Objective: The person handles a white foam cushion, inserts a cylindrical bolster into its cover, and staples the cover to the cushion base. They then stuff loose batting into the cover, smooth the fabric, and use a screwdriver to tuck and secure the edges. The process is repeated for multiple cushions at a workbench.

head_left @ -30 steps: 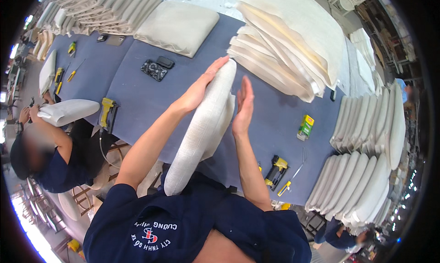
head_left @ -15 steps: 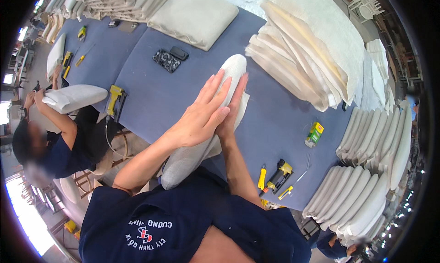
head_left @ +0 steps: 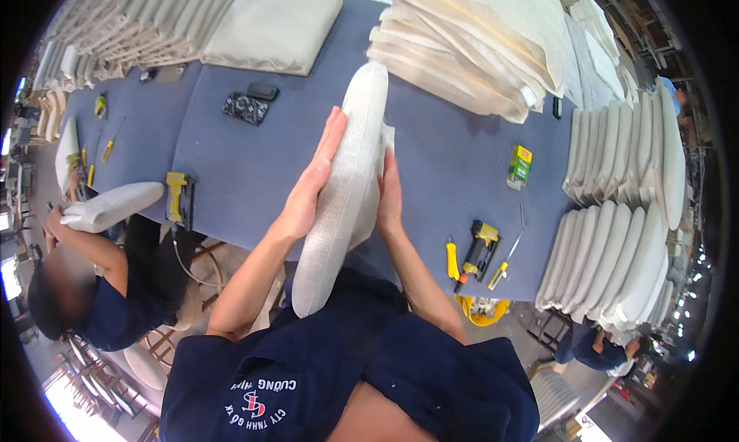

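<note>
- Two hands on one cushion, that's what we've got: our left hand (head_left: 312,182) lies flat on the left face of the long white cushion (head_left: 344,182), fingers spread and pointing up toward 1 o'clock, and our right hand (head_left: 389,195) presses flat on its right face. So it's a palm squeeze from both sides with open hands, not a curled grip.
- We have the cushion standing on its long edge over the blue table (head_left: 454,165), running from our chest up toward 12 o'clock, where its far end nearly meets the stack of flat cream covers (head_left: 469,49).
- At 4 o'clock from our right hand sit a yellow and black staple gun (head_left: 480,249), a yellow-handled cutter (head_left: 452,259) and a screwdriver (head_left: 508,253), near the table's close edge.
- At 2 o'clock there's a small green and yellow box (head_left: 520,166).
- At 10 o'clock from our left hand we see a dark patterned pouch (head_left: 246,108), and beyond it a plump beige pillow (head_left: 273,30).
- Over at 9 o'clock there's another yellow staple gun (head_left: 177,195), and a co-worker in navy holding a second white cushion (head_left: 112,205).
- Rows of finished white cushions (head_left: 623,234) stand on edge along the right, around 3 o'clock.
</note>
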The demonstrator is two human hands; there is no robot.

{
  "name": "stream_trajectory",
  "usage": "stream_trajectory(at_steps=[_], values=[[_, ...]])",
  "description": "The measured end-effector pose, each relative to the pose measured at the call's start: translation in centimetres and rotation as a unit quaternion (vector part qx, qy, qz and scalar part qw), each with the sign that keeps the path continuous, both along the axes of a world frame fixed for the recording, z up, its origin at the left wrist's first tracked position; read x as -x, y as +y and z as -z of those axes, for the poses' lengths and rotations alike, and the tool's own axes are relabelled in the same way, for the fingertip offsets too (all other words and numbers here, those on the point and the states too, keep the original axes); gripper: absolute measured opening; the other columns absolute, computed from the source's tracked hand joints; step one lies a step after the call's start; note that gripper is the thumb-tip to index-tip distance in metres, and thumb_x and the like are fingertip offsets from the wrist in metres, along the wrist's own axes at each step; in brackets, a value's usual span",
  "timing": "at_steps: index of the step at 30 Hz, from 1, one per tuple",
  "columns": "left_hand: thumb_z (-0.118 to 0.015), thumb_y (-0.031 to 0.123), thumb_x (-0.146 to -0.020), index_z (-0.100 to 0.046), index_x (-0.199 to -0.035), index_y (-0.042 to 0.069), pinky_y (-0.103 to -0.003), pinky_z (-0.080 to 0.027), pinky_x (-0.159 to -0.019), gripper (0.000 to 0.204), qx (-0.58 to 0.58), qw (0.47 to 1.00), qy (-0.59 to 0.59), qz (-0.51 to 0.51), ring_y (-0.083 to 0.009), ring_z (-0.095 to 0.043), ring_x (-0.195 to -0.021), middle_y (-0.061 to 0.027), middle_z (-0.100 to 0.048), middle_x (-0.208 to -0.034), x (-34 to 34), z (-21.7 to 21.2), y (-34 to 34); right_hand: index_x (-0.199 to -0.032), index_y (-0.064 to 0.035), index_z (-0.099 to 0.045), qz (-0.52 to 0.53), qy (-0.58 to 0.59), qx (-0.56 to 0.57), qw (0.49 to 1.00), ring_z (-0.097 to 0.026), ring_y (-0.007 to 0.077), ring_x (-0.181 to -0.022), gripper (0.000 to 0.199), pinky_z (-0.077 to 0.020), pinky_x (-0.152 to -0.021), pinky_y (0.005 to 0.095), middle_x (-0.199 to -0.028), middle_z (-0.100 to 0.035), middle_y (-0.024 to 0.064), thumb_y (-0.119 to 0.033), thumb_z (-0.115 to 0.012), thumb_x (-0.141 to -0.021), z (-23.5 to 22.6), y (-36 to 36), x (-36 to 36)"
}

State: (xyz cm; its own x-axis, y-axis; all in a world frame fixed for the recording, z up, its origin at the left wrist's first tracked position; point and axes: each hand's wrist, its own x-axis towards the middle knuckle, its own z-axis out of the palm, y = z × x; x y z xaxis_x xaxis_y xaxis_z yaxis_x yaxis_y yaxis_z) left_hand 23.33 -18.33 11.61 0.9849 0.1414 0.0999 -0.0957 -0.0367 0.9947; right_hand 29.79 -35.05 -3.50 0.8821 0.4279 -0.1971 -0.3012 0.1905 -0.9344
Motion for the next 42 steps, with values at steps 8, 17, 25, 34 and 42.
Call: stream_trajectory(at_steps=[8,17,25,34,42], values=[[-0.038,0.045,-0.113,-0.009,-0.172,0.000,-0.050,-0.006,-0.133,0.080,0.045,0.997,0.056,0.036,-0.0388,0.004,-0.167,-0.0233,0.002,-0.180,6.1,-1.7,-2.4,-0.167,-0.0007,-0.034,-0.029,-0.488,0.141,0.861,-0.010,0.0463,-0.165,0.075,-0.0076,-0.131,0.0585,-0.177,-0.022,0.0267,-0.052,-0.035,-0.113,-15.3,3.0,3.1],[-0.057,0.029,-0.103,-0.019,-0.171,-0.002,-0.051,-0.012,-0.133,0.083,-0.286,0.957,0.046,0.007,-0.0436,-0.003,-0.167,-0.0258,-0.007,-0.180,7.7,-4.5,-1.2,-0.170,0.0020,-0.006,-0.190,-0.131,0.072,0.970,-0.016,0.0393,-0.165,0.087,-0.0138,-0.134,0.0491,-0.179,-0.005,0.0272,-0.052,-0.041,-0.112,0.1,1.2,5.2],[-0.041,0.037,-0.115,-0.009,-0.175,0.009,-0.044,-0.010,-0.135,0.073,0.254,0.966,0.036,0.029,-0.0288,-0.005,-0.168,-0.0146,-0.007,-0.182,8.3,-0.6,0.7,-0.168,0.0068,-0.015,-0.270,-0.290,0.368,0.841,-0.015,0.0438,-0.164,0.080,-0.0186,-0.134,0.0465,-0.177,-0.012,0.0306,-0.027,-0.057,-0.109,11.0,-7.7,7.2],[-0.022,0.049,-0.119,-0.005,-0.173,0.004,-0.041,-0.009,-0.135,0.073,0.147,0.976,0.146,0.066,-0.0283,-0.006,-0.167,-0.0165,-0.006,-0.181,15.0,10.9,-6.1,-0.171,0.0034,-0.003,0.021,-0.133,-0.010,0.991,-0.008,0.0342,-0.167,0.078,-0.0125,-0.133,0.0437,-0.181,-0.004,0.0211,-0.042,-0.028,-0.113,-13.0,-3.2,11.8],[-0.026,0.040,-0.119,-0.013,-0.172,0.000,-0.040,-0.012,-0.134,0.067,0.155,0.986,0.064,0.018,-0.0275,-0.011,-0.167,-0.0165,-0.014,-0.180,12.6,2.9,-1.7,-0.170,0.0074,-0.002,-0.043,-0.363,0.106,0.925,0.010,0.0380,-0.167,0.077,0.0023,-0.133,0.0479,-0.180,0.005,0.0254,-0.038,-0.028,-0.114,-16.0,-0.6,12.4]])
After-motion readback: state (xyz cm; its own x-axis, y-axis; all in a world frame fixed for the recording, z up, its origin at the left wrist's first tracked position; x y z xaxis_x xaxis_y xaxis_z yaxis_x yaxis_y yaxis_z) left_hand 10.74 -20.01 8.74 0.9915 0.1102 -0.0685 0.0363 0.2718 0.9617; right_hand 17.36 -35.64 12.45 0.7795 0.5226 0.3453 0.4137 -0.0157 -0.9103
